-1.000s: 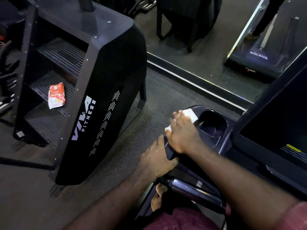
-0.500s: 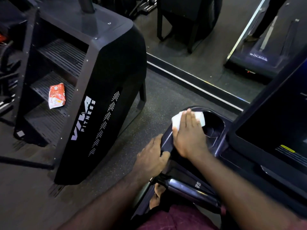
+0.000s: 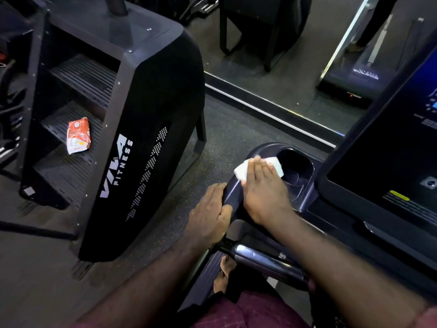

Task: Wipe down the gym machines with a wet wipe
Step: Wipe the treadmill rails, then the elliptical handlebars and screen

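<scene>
A white wet wipe lies on the dark console tray of the treadmill, beside its round cup holder. My right hand presses flat on the wipe with straight fingers. My left hand grips the tray's left edge, thumb on top and fingers wrapped down its outer side. The treadmill's dark screen rises at the right. A shiny handrail crosses below my arms.
A black stair-climber machine marked VIVA FITNESS stands at the left, with an orange wipes packet on one of its steps. A wall mirror runs behind, above a strip of speckled rubber floor.
My right hand has slid the wipe forward along the tray rim, from the near left edge toward the cup holder. My left hand has kept its hold on the tray's edge.
</scene>
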`<state>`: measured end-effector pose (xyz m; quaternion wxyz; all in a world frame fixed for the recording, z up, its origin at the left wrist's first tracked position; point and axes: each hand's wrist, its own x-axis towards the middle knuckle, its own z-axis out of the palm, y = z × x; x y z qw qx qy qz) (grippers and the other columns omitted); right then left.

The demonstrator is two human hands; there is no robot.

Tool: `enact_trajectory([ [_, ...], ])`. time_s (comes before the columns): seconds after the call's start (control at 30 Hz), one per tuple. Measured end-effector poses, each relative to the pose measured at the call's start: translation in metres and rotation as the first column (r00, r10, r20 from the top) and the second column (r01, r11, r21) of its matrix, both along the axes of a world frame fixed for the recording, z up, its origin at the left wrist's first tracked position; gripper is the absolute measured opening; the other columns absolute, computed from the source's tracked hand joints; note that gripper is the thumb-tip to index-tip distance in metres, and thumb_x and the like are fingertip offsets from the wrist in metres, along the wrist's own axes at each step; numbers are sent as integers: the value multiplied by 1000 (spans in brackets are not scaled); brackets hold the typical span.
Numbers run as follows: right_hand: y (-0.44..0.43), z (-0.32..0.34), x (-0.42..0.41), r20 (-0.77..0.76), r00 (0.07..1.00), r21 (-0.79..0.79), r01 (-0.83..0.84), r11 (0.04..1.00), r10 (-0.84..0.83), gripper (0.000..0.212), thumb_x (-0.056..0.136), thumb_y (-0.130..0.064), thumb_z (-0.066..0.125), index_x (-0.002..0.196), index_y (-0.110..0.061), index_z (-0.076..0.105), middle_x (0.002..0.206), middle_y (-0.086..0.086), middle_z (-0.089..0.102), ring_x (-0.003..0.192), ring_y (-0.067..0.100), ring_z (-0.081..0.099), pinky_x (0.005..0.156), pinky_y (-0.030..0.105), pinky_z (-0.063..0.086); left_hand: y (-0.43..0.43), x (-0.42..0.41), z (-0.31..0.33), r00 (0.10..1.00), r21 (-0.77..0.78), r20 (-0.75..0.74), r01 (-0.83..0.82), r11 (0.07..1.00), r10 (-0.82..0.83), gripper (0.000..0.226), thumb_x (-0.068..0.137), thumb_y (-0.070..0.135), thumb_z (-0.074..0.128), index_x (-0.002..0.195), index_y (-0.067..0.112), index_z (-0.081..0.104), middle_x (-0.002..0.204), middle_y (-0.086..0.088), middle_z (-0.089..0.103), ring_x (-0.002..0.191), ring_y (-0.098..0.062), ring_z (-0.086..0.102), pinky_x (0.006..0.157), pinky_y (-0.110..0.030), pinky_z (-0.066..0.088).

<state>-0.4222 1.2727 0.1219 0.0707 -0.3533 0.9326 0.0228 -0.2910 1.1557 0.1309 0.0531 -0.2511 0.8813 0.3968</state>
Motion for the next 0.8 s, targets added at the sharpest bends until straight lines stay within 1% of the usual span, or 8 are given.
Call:
enact_trajectory([
  [0.17, 33, -5, 57, 71, 989, 15, -131, 991, 130, 69, 103, -21, 23, 162, 4, -4, 170, 25, -4, 161, 33, 1, 130, 48, 11, 1, 0, 2, 1000, -4, 10, -9, 1000, 9, 70, 87, 37, 34, 155, 26, 37, 159, 10, 37, 141, -16, 45, 112, -54, 43],
  [0.27, 25, -3, 48, 29, 994, -22, -102, 995, 102, 64, 106, -22, 22, 162, 4, 4, 171, 24, 7, 160, 31, 9, 131, 47, 10, 1, 1, 4, 1000, -4, 5, -7, 1000, 7, 68, 86, 37, 34, 153, 27, 38, 157, 11, 38, 139, -16, 46, 110, -54, 44],
  [0.37, 4, 4, 26, 94, 993, 2, -74, 997, 73, 65, 108, -23, 28, 163, 4, 3, 171, 25, 4, 160, 33, 7, 131, 45, 3, 1, 1, 3, 1000, -11, 12, -5, 1000, 5, 65, 86, 37, 34, 150, 28, 40, 154, 11, 40, 136, -17, 48, 108, -51, 45],
  [0.47, -16, 8, -23, 62, 996, 34, 62, 998, -64, 70, 107, -27, 33, 161, 7, 5, 169, 30, 5, 159, 39, 10, 130, 47, 6, 2, 1, 1, 999, -38, 23, 25, 999, -24, 65, 88, 38, 35, 152, 29, 37, 155, 11, 39, 135, -17, 49, 107, -49, 45],
  [0.53, -25, 13, -62, 86, 965, 61, 244, 968, -249, 71, 108, -33, 30, 162, 6, 8, 169, 30, 6, 159, 39, 9, 130, 48, 5, 1, 1, 0, 1000, -59, 20, 26, 998, -24, 60, 94, 35, 39, 153, 28, 36, 154, 10, 40, 134, -18, 50, 106, -48, 45],
  [0.63, -30, 25, -96, 204, 839, 121, 489, 864, -504, 83, 106, -57, 24, 164, 0, 9, 169, 31, 5, 158, 42, 6, 129, 49, -1, 2, 1, -1, 999, -89, 24, 29, 996, -27, 55, 101, 30, 45, 155, 28, 35, 154, 8, 42, 133, -19, 51, 106, -47, 43],
  [0.7, -29, 24, -91, 192, 842, 96, 494, 864, -503, 96, 101, -72, 19, 164, -1, 10, 168, 32, 8, 158, 44, 8, 129, 50, 0, 2, 0, -1, 999, -100, 33, 34, 994, -31, 55, 102, 33, 44, 156, 28, 34, 155, 5, 44, 134, -21, 52, 107, -48, 42],
  [0.8, -19, 14, -55, 87, 940, 15, 329, 944, -329, 98, 99, -74, 12, 163, 1, 12, 168, 31, 10, 158, 41, 9, 130, 49, 1, 2, -2, -4, 999, -107, 18, 32, 994, -31, 52, 104, 34, 44, 155, 27, 36, 153, 4, 47, 134, -22, 52, 106, -48, 43],
])
